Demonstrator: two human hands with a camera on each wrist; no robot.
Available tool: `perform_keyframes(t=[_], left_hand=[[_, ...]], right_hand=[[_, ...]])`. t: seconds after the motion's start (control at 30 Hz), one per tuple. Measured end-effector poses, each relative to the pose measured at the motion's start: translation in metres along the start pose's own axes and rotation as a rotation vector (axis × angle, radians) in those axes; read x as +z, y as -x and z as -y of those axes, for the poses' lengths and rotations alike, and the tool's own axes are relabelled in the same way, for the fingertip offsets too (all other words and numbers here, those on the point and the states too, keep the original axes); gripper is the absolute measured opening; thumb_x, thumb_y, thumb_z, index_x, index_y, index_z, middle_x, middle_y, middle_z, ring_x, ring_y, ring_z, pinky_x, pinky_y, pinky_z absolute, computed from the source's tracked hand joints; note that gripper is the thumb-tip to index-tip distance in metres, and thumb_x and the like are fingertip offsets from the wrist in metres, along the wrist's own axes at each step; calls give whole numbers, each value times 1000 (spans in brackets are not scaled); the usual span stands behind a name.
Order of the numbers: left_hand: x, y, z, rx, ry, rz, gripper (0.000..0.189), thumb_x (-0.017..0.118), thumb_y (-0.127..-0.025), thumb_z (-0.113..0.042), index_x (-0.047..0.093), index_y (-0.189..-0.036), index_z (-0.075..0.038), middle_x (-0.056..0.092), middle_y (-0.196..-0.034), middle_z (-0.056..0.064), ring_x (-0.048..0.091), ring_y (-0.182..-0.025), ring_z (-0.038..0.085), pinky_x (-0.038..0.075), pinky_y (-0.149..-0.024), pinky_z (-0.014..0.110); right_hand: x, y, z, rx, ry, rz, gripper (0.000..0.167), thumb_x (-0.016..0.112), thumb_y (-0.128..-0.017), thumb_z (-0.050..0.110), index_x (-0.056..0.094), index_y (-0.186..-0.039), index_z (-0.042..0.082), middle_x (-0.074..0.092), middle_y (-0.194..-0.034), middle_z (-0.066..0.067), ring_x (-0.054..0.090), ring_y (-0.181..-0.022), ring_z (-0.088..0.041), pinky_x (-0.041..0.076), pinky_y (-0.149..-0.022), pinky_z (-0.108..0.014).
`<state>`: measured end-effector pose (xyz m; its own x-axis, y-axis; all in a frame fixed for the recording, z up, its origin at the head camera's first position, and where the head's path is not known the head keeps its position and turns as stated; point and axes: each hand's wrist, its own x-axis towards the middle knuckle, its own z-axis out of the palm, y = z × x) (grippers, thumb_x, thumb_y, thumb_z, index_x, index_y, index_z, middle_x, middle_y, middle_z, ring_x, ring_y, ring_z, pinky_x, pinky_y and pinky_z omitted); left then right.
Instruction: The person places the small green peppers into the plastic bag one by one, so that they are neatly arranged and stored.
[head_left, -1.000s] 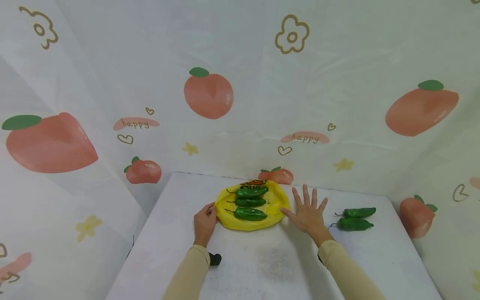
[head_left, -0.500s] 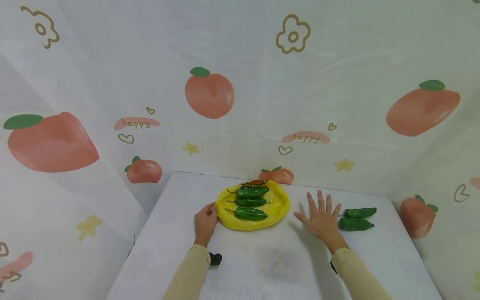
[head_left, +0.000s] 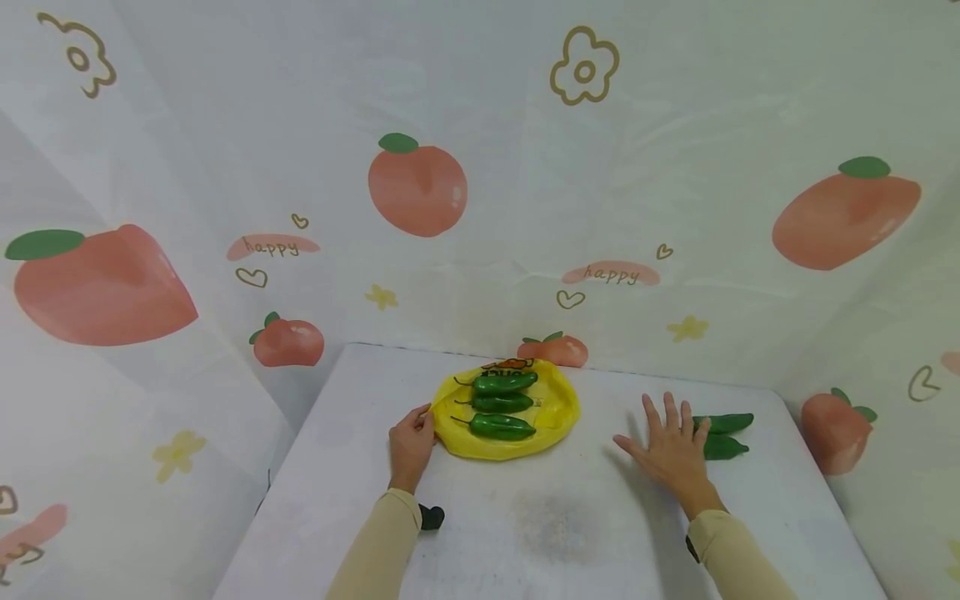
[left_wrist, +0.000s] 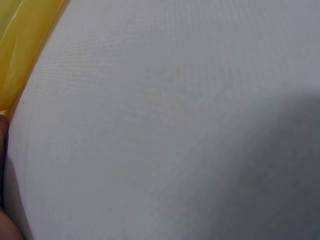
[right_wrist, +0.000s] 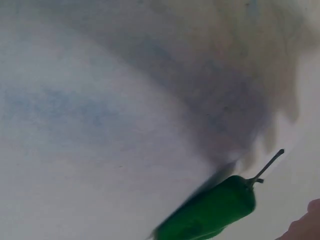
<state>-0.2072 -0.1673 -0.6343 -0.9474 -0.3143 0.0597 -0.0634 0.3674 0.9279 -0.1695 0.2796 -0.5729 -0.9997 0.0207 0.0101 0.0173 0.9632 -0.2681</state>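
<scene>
My left hand pinches the left edge of a yellow plastic bag that lies spread on the table; its rim also shows as a yellow strip in the left wrist view. On the bag rest three green peppers in a column, stems to the left. My right hand, fingers spread and holding nothing, is over the left ends of two more green peppers at the right, hiding their stems in the head view. In the right wrist view, one green pepper lies with its stem showing, beside part of the hand.
The white table meets a patterned curtain at the back and both sides. A black object sits by my left wrist, partly behind the sleeve.
My right hand has moved right, from beside the yellow bag to over the two peppers on the right. My left hand and the three peppers on the bag have stayed in place.
</scene>
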Motion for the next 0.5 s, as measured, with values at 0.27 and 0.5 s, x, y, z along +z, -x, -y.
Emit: perform_keyframes(t=[0.27, 0.5], left_hand=[[2, -2, -1, 3, -19, -5, 27, 62, -101, -24, 74, -122, -12, 79, -92, 10, 65, -60, 11, 55, -59, 19], [3, -1, 1, 25, -12, -20, 26, 63, -100, -23, 75, -120, -12, 78, -91, 9, 65, -60, 12, 55, -58, 20]], right_hand=[[-11, 13, -20, 4, 9, -20, 103, 55, -90, 75, 22, -161, 9, 12, -163, -37, 8, -147, -66, 1, -111, -85], [-16, 19, -41, 10, 4, -21, 104, 59, -89, 72, 19, -162, 8, 15, -160, -40, 12, -144, -67, 7, -108, -86]])
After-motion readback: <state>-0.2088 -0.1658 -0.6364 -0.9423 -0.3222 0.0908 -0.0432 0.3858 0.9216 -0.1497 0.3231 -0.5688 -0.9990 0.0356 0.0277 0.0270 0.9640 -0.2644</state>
